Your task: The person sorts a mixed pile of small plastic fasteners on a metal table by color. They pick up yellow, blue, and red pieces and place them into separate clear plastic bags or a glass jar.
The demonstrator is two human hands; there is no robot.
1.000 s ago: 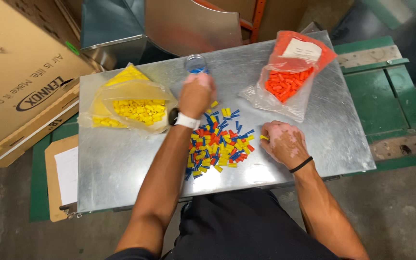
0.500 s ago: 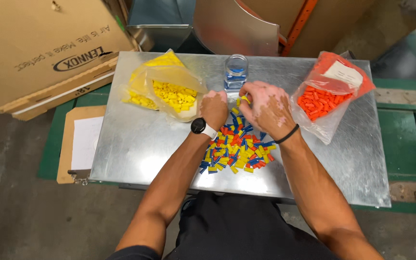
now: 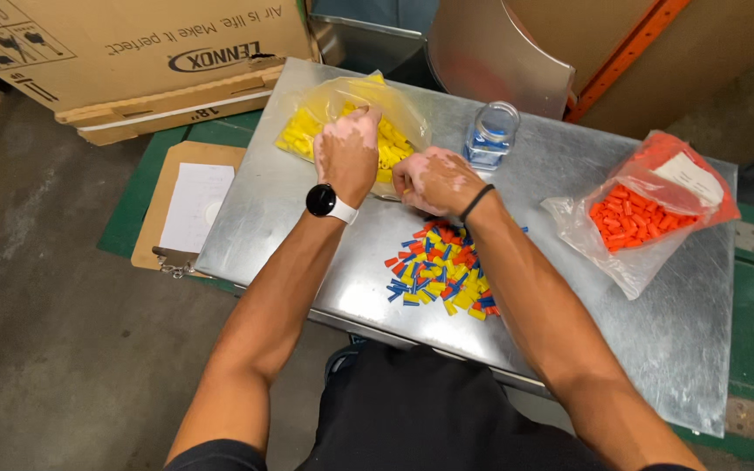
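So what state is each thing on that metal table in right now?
Yellow-piece bag: open, left hand at its mouth.
Right hand: at the bag's edge, fingers curled.
Orange-piece bag: lying flat, untouched.
Mixed pile: loose, unsorted.
Clear jar: upright.

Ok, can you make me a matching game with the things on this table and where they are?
Things:
1. bag of yellow caps
2. bag of orange caps
3. little clear jar
4. pile of mixed caps

Places:
A. far right of the table
B. near edge, between the arms
C. under the left hand
D. back middle, beyond the right hand

Pairs: 1-C, 2-A, 3-D, 4-B
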